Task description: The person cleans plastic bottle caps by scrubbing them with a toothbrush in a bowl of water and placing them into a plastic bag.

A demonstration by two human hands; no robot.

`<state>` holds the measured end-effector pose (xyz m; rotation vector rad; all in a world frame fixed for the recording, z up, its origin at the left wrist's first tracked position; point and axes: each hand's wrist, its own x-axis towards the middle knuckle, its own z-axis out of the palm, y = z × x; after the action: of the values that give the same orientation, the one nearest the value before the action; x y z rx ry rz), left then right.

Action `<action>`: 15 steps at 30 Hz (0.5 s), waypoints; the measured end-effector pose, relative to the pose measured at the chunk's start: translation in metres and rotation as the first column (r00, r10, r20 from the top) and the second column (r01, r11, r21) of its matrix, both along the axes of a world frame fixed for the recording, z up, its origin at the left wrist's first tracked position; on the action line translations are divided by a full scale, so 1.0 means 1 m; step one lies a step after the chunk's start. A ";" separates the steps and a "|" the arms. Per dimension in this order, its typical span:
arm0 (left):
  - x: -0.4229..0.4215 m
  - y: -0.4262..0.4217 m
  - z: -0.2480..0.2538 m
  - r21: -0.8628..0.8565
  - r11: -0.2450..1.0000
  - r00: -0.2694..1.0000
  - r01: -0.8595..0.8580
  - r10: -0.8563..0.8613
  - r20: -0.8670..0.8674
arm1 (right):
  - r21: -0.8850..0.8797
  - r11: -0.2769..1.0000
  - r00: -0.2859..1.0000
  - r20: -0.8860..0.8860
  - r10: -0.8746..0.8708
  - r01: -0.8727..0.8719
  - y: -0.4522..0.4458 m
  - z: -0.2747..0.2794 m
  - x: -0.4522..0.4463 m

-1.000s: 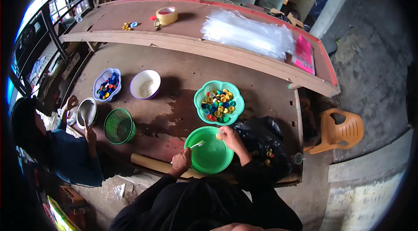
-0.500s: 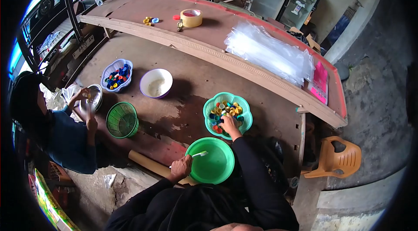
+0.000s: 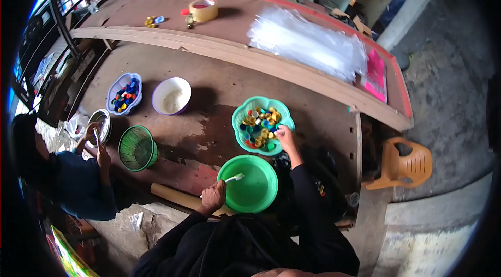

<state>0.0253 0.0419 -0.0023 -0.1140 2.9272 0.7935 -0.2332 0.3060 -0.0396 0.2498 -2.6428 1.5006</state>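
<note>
My left hand (image 3: 213, 196) is closed round the handle of a toothbrush (image 3: 236, 178), whose pale bristle head sticks out over a green basin (image 3: 246, 187) with liquid in it. Beyond the basin stands a scalloped turquoise basket (image 3: 241, 139) holding many bottle caps (image 3: 259, 123), gold, blue, green, red and white. At the basket's right rim is my right hand (image 3: 287, 140), its fingers drawn together; what is between them is too small to make out.
A co-worker (image 3: 83, 183) at the left handles something over a metal bowl (image 3: 100, 125). Nearby stand a green mesh basket (image 3: 138, 148), a white bowl (image 3: 171, 96) and a lilac basket of caps (image 3: 124, 93). A raised shelf (image 3: 209, 42) holds tape (image 3: 203, 10) and plastic bags (image 3: 308, 42).
My right hand has drawn back from among the caps to the basket's right rim. My left hand keeps the toothbrush over the basin. The view has shifted slightly.
</note>
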 end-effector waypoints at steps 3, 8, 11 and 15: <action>0.000 -0.002 -0.014 0.009 1.000 0.998 0.004 -0.004 -0.062 | 0.004 0.997 0.997 0.000 -0.077 0.077 0.029 0.053 0.046; 0.001 -0.001 -0.015 -0.007 0.999 0.992 0.035 -0.035 -0.121 | -0.053 0.987 0.969 0.205 -0.137 0.151 0.089 0.079 0.134; 0.001 -0.002 -0.019 -0.037 0.998 0.982 0.048 -0.054 -0.179 | 0.068 0.988 0.936 0.315 -0.156 0.142 0.119 0.071 0.184; 0.001 -0.001 -0.015 -0.063 0.995 0.975 0.071 -0.082 -0.204 | 0.496 0.867 0.876 0.399 -0.270 0.042 0.139 0.055 0.235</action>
<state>0.0262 0.0404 -0.0168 0.0819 3.1272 0.7546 0.0015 0.4453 0.0156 -0.3432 -3.2766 0.9160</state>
